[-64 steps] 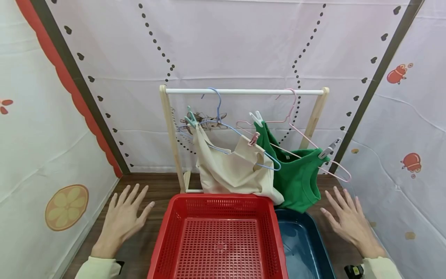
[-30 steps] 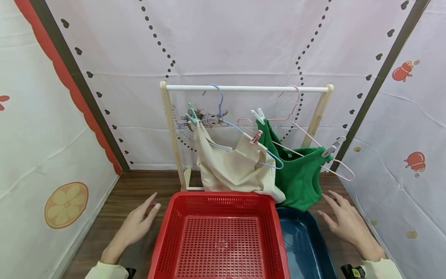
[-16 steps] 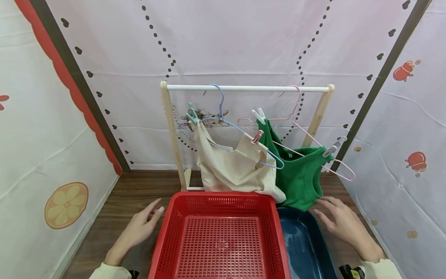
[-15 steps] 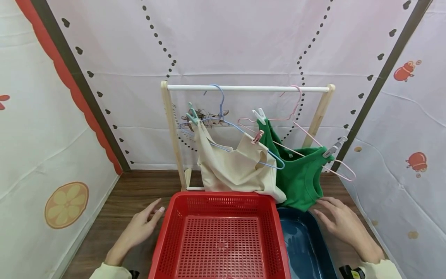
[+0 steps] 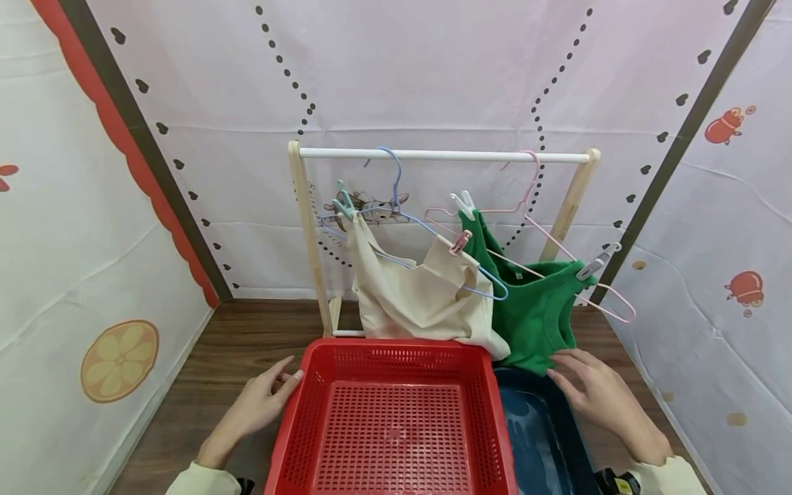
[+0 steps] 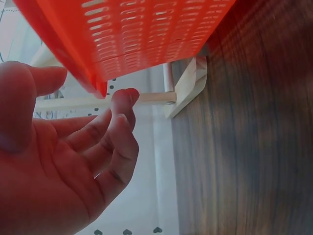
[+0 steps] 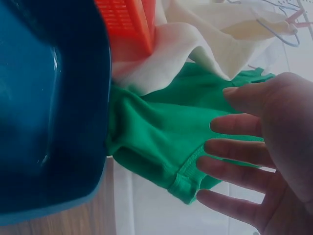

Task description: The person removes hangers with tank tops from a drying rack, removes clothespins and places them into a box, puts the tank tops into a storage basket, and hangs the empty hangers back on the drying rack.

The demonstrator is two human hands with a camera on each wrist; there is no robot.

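Note:
My left hand [image 5: 256,402] is at the left rim of the red perforated basket [image 5: 286,419], its thumb tip close to that rim. In the left wrist view the fingers [image 6: 120,156] are loosely bent below the basket's edge, holding nothing. My right hand [image 5: 600,395] hovers beside the blue tray [image 5: 572,440] and the lower hem of a green garment [image 5: 532,323]. Seen from the right wrist, its fingers [image 7: 234,169] are spread before the green cloth; whether they touch it I cannot tell. A cream garment [image 5: 423,302] hangs behind the basket.
A wooden rack with a white rod [image 5: 433,155] stands at the back. From it hang a blue hanger [image 5: 396,182] and a pink hanger [image 5: 531,182], with several clothespins clipped on. Printed cloth walls [image 5: 699,275] enclose the wooden tabletop [image 5: 247,337]. The basket partly covers the tray.
Both hands have come inward from lying flat at the sides, the left to the basket's rim and the right toward the tray and green garment. Basket and clothes look unmoved.

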